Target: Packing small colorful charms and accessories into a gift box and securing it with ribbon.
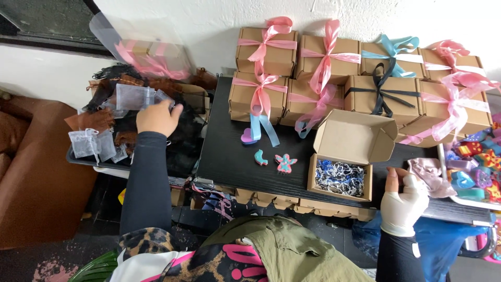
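Observation:
My left hand (156,118) reaches out to the left over a pile of small sheer pouches (130,96), white, brown and black, and its fingers close on a white one. My right hand (403,201), in a pale glove, rests at the front edge of the black table (229,162), next to a crumpled pink pouch (429,175); it holds nothing that I can see. Between the hands stands an open brown cardboard box (345,156) with blue and white paper shreds inside. Three small coloured shapes lie left of it: a purple heart (248,137), a teal piece (261,157), a pink and teal butterfly (285,163).
Several closed brown boxes (323,68) tied with pink, blue and black ribbons are stacked along the white wall at the back. A tray of colourful small shapes (477,167) sits at the right edge. A brown seat (31,172) stands at the left. Flat cardboard (292,206) pokes out under the table front.

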